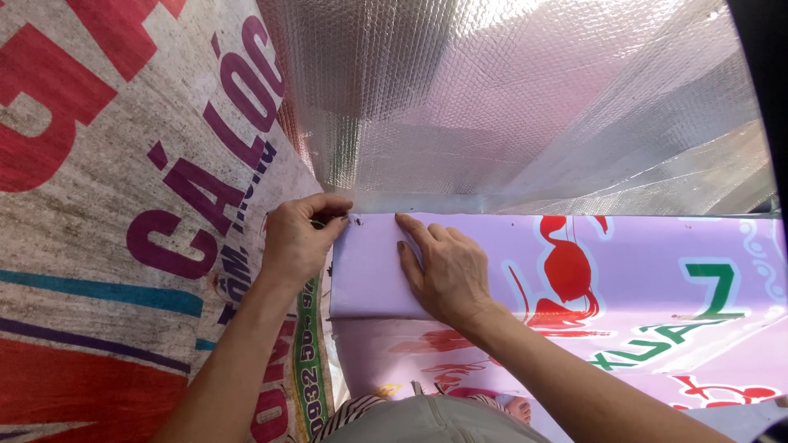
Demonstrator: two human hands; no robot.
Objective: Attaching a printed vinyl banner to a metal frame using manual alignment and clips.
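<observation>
Two bare hands work at the centre of the frame, seen from above by a head-worn camera; the left hand (297, 238) has its fingers curled together, thumb and forefinger pinching something small and dark at the top corner of a lilac printed banner (373, 271); what the pinched item is cannot be told; the right hand (443, 271) lies flat and open, fingers pressed together and pointing toward the upper left, palm holding the banner's folded end down.

The lilac banner runs from the centre to the right edge of the frame; it is glossy vinyl, printed with a red line drawing (570, 275) and green lettering (698, 316); its left end is folded over into a plain lilac flap beneath both hands; a second layer of the same sheet shows below, toward the bottom centre.

Filling the left third of the frame is an older, dirt-greyed banner (107, 189) with large red and purple lettering and a teal stripe; it meets the lilac sheet just beside the left hand.

Across the upper centre and upper right stretches silver bubble-foil insulation sheet (509, 98), creased, reflecting bright light and a pink tint; its lower edge touches the top edge of the lilac banner.

At the bottom centre, part of the person's grey clothing (427, 418) and a striped fabric edge show.
</observation>
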